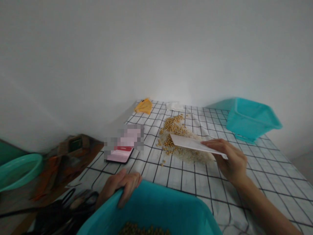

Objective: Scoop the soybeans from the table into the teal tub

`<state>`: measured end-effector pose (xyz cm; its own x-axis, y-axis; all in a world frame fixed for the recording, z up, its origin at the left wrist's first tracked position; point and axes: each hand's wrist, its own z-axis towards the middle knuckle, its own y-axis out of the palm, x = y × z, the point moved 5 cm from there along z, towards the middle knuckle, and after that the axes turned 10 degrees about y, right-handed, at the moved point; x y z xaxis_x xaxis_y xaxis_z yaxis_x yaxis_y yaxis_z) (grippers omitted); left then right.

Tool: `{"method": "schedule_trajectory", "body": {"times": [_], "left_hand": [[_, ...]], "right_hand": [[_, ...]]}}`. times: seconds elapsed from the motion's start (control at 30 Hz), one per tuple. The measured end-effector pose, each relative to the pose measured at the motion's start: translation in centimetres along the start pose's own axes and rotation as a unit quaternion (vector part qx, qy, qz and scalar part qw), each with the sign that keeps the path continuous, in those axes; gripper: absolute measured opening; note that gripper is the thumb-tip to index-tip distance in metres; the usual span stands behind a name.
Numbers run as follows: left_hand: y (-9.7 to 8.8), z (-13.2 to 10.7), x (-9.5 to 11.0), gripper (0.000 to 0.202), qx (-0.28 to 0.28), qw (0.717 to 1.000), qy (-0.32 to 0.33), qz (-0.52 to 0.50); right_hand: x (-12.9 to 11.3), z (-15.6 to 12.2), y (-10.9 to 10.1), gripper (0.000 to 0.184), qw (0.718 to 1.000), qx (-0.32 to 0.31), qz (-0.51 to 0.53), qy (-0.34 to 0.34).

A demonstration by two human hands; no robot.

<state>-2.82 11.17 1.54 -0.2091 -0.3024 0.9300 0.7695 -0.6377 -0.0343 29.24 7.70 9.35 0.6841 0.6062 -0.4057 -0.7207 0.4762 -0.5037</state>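
My left hand (124, 186) is closed over the far-left rim of a teal plastic tub (166, 195) at the bottom of the head view. Small round beans (144, 229) lie inside the tub. My right hand (230, 160) pinches the near end of a thin white card (188, 143). The card is tilted, and its far end rests among a spread pile of yellow soybeans (173, 125) and pale, rice-like grains (193, 156). Part of the pile is hidden behind the card.
A white checked tablecloth (151, 168) covers the table. On it are a phone (123, 151), partly blurred out, a yellow packet (143, 106), a crumpled white tissue (174, 106) and another teal basket (251, 119). A green basin (22, 171) and cardboard boxes (84, 142) stand lower left.
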Motion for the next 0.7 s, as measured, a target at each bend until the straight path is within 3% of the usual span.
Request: {"method": "schedule_trajectory", "body": {"times": [0.1, 0.23, 0.33, 0.43, 0.6, 0.7], "left_hand": [[0.1, -0.1, -0.2, 0.07, -0.024, 0.999, 0.012, -0.037], [0.0, -0.3, -0.4, 0.069, -0.015, 0.997, 0.03, -0.069], [0.3, -0.3, -0.3, 0.07, -0.014, 0.996, 0.031, -0.084], [0.9, -0.4, 0.0, 0.069, -0.006, 0.995, 0.041, -0.092], [1.0, -0.6, 0.0, 0.071, 0.084, 0.992, 0.029, -0.092], [0.9, -0.5, 0.1, 0.071, 0.051, 0.994, 0.033, -0.092]], "right_hand": [[0.1, -0.1, -0.4, 0.012, 0.998, 0.043, -0.021, 0.028], [1.3, -0.1, -1.3, 0.014, 0.97, 0.145, -0.071, 0.182], [2.6, 0.0, -1.4, 0.023, 0.936, 0.201, 0.058, 0.285], [3.7, 0.3, -0.9, 0.025, 0.9, 0.206, 0.179, 0.339], [4.9, 0.3, -0.4, 0.029, 0.878, 0.167, 0.22, 0.39], [5.1, 0.3, 0.0, 0.028, 0.874, 0.149, 0.232, 0.4]]}}
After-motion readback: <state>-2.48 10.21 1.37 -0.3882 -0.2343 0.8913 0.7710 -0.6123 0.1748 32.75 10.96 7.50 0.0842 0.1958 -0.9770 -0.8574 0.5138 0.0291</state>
